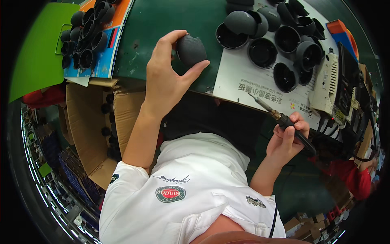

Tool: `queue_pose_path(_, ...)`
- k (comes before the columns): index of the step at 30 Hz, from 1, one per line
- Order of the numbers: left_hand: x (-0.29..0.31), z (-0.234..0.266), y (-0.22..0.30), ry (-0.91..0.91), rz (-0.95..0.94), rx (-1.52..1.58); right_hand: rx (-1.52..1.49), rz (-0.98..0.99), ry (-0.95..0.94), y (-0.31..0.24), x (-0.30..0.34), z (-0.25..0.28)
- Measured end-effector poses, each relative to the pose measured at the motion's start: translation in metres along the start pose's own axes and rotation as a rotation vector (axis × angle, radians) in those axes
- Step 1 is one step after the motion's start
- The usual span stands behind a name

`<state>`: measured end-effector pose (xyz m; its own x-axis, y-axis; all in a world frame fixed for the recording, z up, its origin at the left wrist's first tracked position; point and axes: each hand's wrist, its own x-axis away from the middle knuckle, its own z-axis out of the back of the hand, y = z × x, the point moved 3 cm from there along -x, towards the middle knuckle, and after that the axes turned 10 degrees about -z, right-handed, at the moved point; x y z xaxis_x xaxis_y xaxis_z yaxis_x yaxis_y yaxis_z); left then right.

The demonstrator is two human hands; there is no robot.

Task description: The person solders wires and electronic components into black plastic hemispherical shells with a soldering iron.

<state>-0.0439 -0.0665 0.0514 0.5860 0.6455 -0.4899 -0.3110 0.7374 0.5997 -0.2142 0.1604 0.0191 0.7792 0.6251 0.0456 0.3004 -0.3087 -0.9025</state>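
My left hand (167,69) grips a dark grey rounded shell (191,50) between thumb and fingers, above the green tabletop (140,38). The shell's outside is finely textured and faces up; a small notch shows at its upper edge. In my right hand (289,138) is a soldering iron (284,120), held by its black handle. Its metal tip points up and left, over the near edge of a white printed sheet (230,83). The tip and the shell are well apart. On that sheet lie several similar black cup-shaped shells (263,53), some hollow side up.
At the right stands a soldering station (326,83), worn and stained, with cables beside it. More shells (87,58) are heaped on a colourful board (106,67) at the left. Below them an open cardboard box (87,134) holds dark round parts. An orange and blue object (344,36) stands far right.
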Motion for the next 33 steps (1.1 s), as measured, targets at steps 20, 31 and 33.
queue_pose_path(20,0.042,-0.011,-0.020,-0.037,-0.300,-0.185,-0.063,-0.161,0.060,0.017,0.003,-0.014)
queue_pose_path(31,0.034,0.003,-0.009,-0.051,-0.177,0.084,-0.100,-0.154,0.028,0.016,0.000,-0.013)
queue_pose_path(33,0.035,0.025,-0.019,0.235,-0.055,0.293,-0.095,-0.136,-0.012,0.011,0.000,-0.014)
